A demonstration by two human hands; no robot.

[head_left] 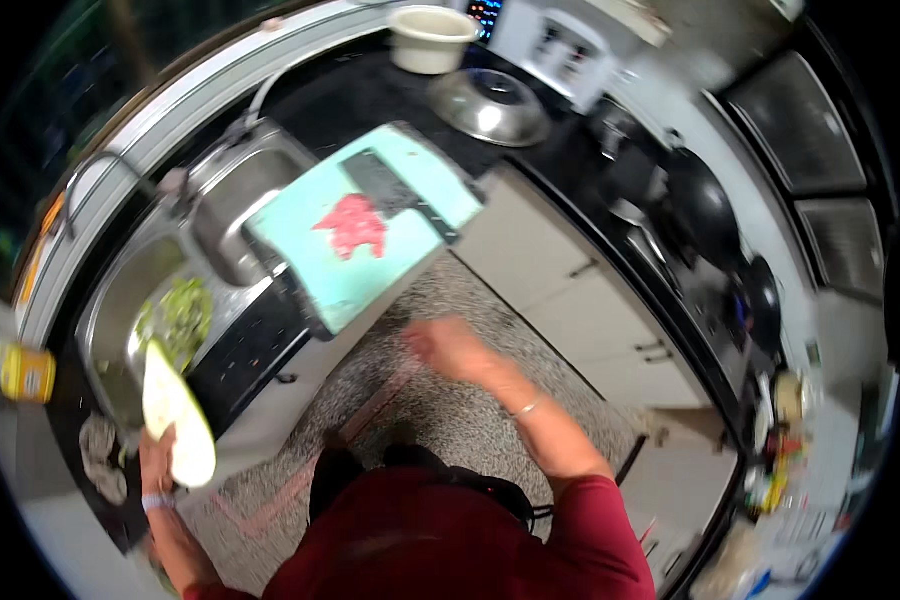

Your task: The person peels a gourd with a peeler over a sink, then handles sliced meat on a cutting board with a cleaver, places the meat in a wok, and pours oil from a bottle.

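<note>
My left hand (157, 461) grips the lower end of a long gourd piece (177, 420), pale cream with a green edge, held tilted at the sink's near side. Green peelings (177, 318) lie in the sink (120, 290) just beyond its tip. In front of my body, my right hand (452, 347) hangs over the floor, apart from the counter; motion smears its fingers, and no object shows in it. Further off, a light green cutting board (335, 295) rests over the counter corner. Raw pink meat (353, 227) lies on it beside a dark-bladed cleaver (390, 185).
Behind the board are a metal lid (490, 105) and a cream tub (431, 40). Along the right counter stand a black wok (705, 205) and a smaller pan (763, 300). A yellow container (27, 373) and a crumpled cloth (102, 458) are at the left.
</note>
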